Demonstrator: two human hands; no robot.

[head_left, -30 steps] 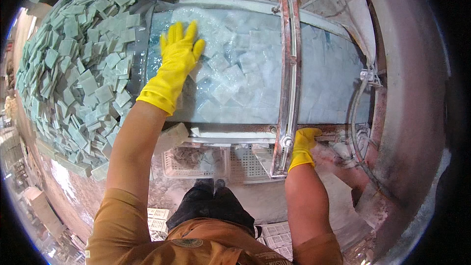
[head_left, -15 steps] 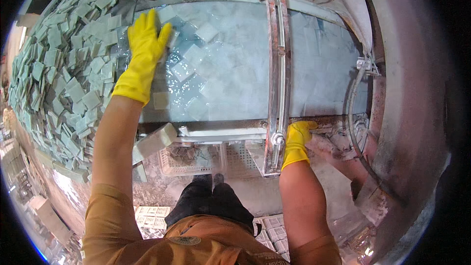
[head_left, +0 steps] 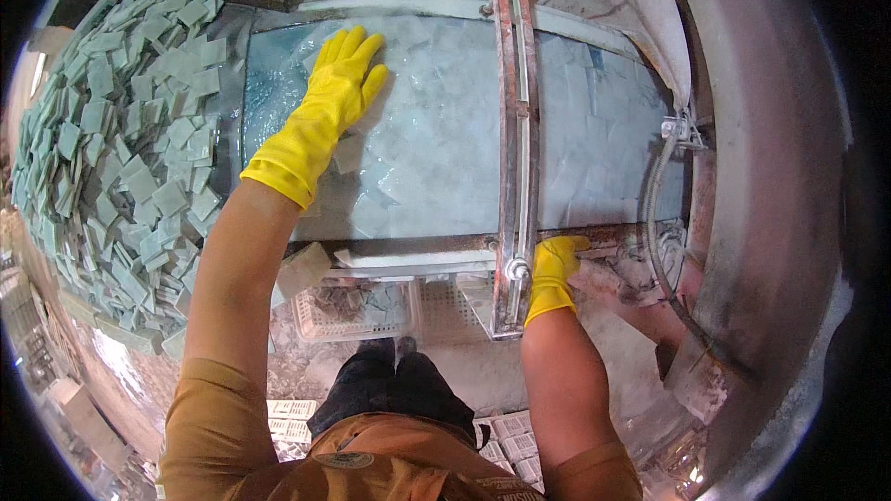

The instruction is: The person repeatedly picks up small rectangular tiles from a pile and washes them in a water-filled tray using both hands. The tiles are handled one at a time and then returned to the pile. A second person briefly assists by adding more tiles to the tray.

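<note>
My left hand (head_left: 348,79), in a long yellow rubber glove, lies open on thin, pale green square tiles (head_left: 418,130) on a wet belt (head_left: 263,60). Its fingers point away from me and the thumb stands out to the right. Milky water covers these tiles, which lie flat and overlap. My right hand (head_left: 554,269), also gloved in yellow, is at the near metal edge (head_left: 594,239) of the belt's frame, just right of a slotted crossbar (head_left: 518,121). Its fingers look curled around that edge, partly hidden, with one digit pointing right.
A large heap of pale green tiles (head_left: 121,148) spreads over the left side. Below the near rail stands a white plastic basket (head_left: 357,320) with broken pieces inside. At the right, a grey hose (head_left: 654,213) hangs beside a big curved wall (head_left: 770,176).
My left hand has slid right across the belt, and the tiles under it have shifted right, leaving wet belt bare at the left. My right hand stays at the frame's edge.
</note>
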